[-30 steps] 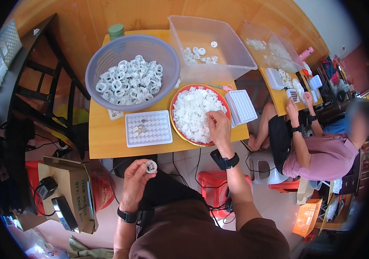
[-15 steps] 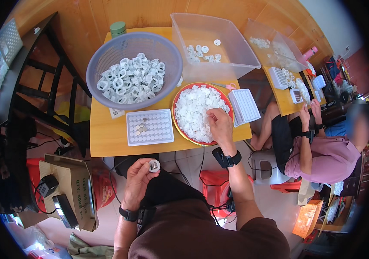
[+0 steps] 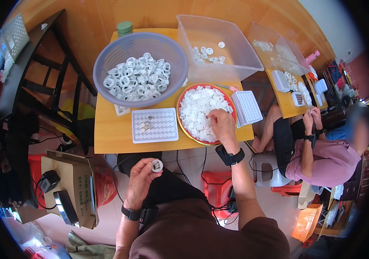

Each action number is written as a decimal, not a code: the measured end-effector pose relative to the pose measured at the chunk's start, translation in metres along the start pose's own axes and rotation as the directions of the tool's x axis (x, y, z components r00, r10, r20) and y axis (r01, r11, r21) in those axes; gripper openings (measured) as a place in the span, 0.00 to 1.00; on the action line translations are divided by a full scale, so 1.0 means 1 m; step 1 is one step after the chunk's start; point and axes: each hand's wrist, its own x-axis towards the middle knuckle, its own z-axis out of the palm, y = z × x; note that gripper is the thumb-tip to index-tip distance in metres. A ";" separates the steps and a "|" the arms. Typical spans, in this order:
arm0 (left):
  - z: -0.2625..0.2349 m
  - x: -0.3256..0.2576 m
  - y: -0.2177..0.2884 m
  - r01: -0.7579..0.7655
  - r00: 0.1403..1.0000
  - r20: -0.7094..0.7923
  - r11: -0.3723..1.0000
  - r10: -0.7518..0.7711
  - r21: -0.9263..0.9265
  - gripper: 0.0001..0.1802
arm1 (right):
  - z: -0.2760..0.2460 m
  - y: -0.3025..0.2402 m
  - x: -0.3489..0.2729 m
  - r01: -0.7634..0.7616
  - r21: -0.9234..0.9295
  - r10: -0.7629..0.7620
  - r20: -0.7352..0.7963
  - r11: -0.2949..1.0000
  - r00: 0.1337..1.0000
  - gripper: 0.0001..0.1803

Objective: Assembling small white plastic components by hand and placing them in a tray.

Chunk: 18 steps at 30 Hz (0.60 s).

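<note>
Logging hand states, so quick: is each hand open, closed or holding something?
Left hand: closed, holding a small round white part.
Right hand: at the white pieces; whether it grips one cannot be told.

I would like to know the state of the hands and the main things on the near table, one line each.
Left hand: pinching a round white part
Round white part: held up, off the table
Right hand: at the white pieces, grip unclear
Red-rimmed dish: heaped with white pieces
Purple-gray basket: partly filled with ring-shaped parts
Clear bin: open-topped, few loose parts
White tray: few silver discs
</note>
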 end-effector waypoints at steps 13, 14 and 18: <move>0.005 -0.007 0.008 -0.003 1.000 -0.009 1.000 0.003 0.005 0.12 | -0.012 -0.040 -0.012 -0.467 0.804 0.229 0.409 0.368 0.883 0.10; 0.007 -0.007 0.009 -0.008 1.000 -0.024 1.000 0.008 0.003 0.12 | -0.013 -0.049 -0.015 -0.474 0.801 0.219 0.421 0.365 0.880 0.10; 0.011 -0.007 0.014 -0.014 1.000 -0.017 1.000 0.013 -0.015 0.11 | -0.007 -0.089 -0.037 -0.520 0.770 0.100 0.524 0.369 0.846 0.06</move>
